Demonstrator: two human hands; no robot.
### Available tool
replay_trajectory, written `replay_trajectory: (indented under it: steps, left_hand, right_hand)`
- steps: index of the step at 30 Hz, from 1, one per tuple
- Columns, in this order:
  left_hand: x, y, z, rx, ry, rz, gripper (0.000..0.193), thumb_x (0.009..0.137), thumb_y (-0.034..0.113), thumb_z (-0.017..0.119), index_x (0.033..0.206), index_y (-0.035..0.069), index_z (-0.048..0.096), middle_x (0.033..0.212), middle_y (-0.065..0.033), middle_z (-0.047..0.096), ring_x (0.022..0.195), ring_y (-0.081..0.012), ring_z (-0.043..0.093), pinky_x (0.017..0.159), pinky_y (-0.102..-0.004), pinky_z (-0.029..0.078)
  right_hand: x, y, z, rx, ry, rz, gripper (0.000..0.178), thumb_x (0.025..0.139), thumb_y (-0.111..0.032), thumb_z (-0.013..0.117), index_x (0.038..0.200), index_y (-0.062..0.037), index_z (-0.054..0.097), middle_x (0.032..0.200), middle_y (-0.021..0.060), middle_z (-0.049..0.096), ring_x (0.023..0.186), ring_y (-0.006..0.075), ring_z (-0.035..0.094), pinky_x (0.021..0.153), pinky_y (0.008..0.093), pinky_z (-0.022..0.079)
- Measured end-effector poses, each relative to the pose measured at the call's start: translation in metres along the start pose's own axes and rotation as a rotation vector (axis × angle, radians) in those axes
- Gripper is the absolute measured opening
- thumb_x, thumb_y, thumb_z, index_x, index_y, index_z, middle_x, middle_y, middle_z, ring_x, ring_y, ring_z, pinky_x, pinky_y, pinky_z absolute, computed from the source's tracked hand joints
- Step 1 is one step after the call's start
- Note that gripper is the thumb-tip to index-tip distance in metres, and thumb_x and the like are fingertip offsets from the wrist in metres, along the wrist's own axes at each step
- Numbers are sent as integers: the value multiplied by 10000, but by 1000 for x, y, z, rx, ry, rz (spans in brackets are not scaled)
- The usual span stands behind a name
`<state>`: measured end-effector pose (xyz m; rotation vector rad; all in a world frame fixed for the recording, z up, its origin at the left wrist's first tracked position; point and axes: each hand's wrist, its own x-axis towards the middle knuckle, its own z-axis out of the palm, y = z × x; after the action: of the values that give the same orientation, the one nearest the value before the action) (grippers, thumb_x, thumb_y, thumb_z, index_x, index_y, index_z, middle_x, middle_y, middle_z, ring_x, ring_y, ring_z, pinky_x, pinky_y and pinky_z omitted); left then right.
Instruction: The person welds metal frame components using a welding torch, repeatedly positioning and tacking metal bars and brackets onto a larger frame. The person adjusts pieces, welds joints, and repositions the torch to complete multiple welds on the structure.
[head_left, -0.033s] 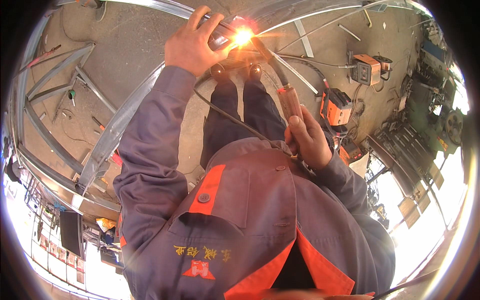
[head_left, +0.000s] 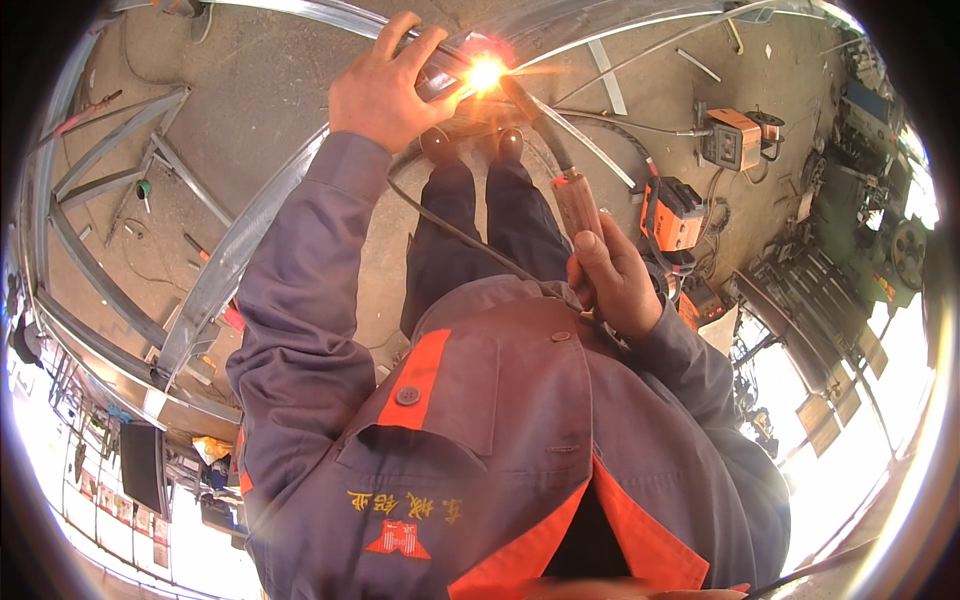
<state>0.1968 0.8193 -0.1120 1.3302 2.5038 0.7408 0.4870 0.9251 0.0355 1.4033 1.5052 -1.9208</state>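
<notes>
My right hand point(head_left: 615, 275) is wrapped round the handle of a welding torch point(head_left: 578, 205), its dark neck running up and away to the left. A glaring arc point(head_left: 487, 73) burns at the torch tip and washes out the metal there. Just left of the glow, my left hand point(head_left: 385, 95) grips a metal bar point(head_left: 438, 75), fingers over its far side and thumb close to the arc. The exact joint under the glare cannot be seen. A dark cable point(head_left: 450, 225) crosses in front of my legs.
A curved metal beam point(head_left: 240, 250) runs down the left, beside a welded frame point(head_left: 110, 185) on the floor. To the right stand an orange-and-black machine point(head_left: 675, 213) and another orange unit point(head_left: 733, 138) with cables. A loose metal strip point(head_left: 607, 78) lies beyond the torch.
The torch and my right hand have shifted very slightly to the left. My left hand stays in place, and the arc still burns.
</notes>
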Motion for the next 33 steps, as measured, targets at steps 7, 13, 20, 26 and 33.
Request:
replay_trajectory:
  steps: [7, 13, 20, 26, 33]
  left_hand:
    - [0, 0, 1, 9, 18, 13, 643, 744, 470, 845, 1320, 265, 646, 1422, 6, 572, 999, -323, 733, 809, -464, 609]
    - [-1, 1, 1, 34, 50, 46, 652, 728, 446, 863, 1314, 252, 653, 1394, 31, 561, 988, -266, 733, 786, -428, 616]
    - [2, 0, -1, 30, 4, -2, 650, 699, 421, 879, 1293, 275, 658, 1372, 18, 583, 973, -279, 720, 816, -435, 609]
    - [-2, -5, 4, -31, -32, 0, 670, 751, 414, 846, 1371, 271, 639, 1461, -5, 558, 996, -293, 720, 864, -418, 602]
    - [0, -30, 19, -125, 76, 115, 697, 740, 430, 849, 1381, 259, 637, 1471, -8, 554, 1026, -290, 720, 886, -414, 597]
  right_hand:
    - [7, -3, 3, -105, 12, 7, 524, 1095, -499, 505, 1297, -15, 511, 769, 26, 579, 550, 71, 506, 507, 232, 411]
    - [9, -5, 8, -96, -7, -50, 574, 1093, -515, 500, 1345, 1, 499, 758, 26, 574, 546, 72, 508, 502, 236, 411]
    - [10, -12, 10, -71, 2, -39, 494, 1082, -427, 550, 1305, 14, 559, 779, 17, 575, 625, 83, 528, 554, 271, 438]
    - [12, -11, 12, -102, -41, -78, 589, 1101, -486, 499, 1443, -8, 454, 735, 14, 541, 541, 68, 471, 503, 244, 400]
    - [13, -8, 10, 70, -75, 2, 504, 1106, -437, 515, 1391, -23, 488, 751, 9, 541, 557, 68, 473, 513, 247, 407]
